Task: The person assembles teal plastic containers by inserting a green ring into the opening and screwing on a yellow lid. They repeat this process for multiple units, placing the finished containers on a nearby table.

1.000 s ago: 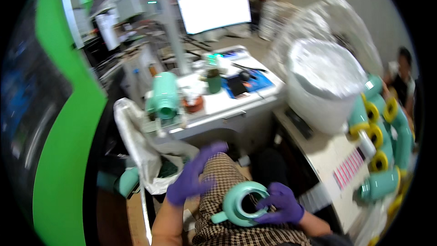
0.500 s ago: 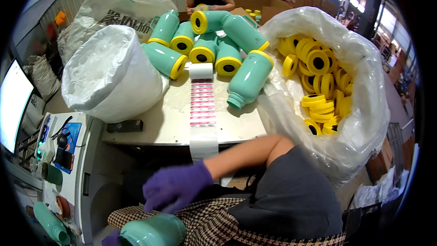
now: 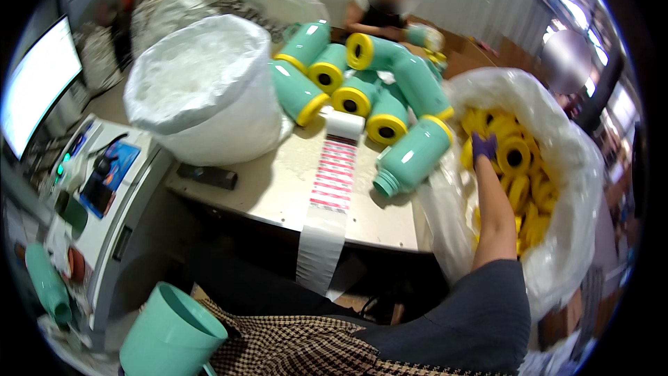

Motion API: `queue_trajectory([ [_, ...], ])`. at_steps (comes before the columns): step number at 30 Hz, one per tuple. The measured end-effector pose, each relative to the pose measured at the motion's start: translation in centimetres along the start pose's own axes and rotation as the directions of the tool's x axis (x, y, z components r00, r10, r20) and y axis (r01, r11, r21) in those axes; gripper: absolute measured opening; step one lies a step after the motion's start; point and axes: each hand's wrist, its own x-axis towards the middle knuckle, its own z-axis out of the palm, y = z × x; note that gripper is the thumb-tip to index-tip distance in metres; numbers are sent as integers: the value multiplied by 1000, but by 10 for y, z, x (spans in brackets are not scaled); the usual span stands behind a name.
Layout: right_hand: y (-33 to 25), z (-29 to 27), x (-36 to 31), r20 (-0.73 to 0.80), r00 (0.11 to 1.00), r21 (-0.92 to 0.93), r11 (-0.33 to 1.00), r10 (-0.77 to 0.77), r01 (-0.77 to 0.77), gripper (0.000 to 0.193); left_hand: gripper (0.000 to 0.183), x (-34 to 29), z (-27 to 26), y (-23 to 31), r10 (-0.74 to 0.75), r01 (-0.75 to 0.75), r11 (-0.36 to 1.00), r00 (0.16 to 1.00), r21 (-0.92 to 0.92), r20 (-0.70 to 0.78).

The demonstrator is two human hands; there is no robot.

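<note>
At the lower left, a green plastic bottle shell (image 3: pixel 163 338) is tilted over my lap, its wide open end up and a handle low on its right side. Only a purple sliver of my left hand (image 3: pixel 121 371) shows at the shell's lower edge, holding it; the fingers are hidden. My right arm stretches into a large clear plastic bag (image 3: pixel 584 188) at the right. There my right hand (image 3: pixel 484 147), in a purple glove, touches the yellow ring caps (image 3: pixel 513 157) with black centres, its fingers apart.
Several green bottles with yellow bases (image 3: pixel 414 157) lie on the white table (image 3: pixel 264 195). A label roll (image 3: pixel 344 125) trails its strip over the front edge. A white sack (image 3: pixel 209 118) of clear pieces stands left, near a dark block (image 3: pixel 207 176). Another person (image 3: pixel 379 17) sits opposite.
My right hand has gone from above my lap to the yellow caps in the bag. The shell in my left hand has moved left and turned its wide open end up. The view has shifted.
</note>
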Motion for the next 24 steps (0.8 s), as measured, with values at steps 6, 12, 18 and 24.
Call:
queue_trajectory([
  [6, 61, 39, 13, 253, 967, 442, 889, 5, -120, 81, 66, -36, 39, -131, 22, -20, 998, 999, -52, 36],
  [12, 12, 45, -19, 227, 973, 177, 982, 30, -72, 63, 52, -66, 69, -42, -170, 181, 541, 980, -821, 104],
  [18, -215, -85, -89, -55, 836, 934, 267, -546, 236, 47, 46, -58, 81, 17, -416, 330, 237, 884, -914, 212],
  [24, -350, -225, -349, -213, 59, 976, -211, -975, 50, 68, 39, -67, 113, 50, -319, 299, 370, 930, -880, 182],
])
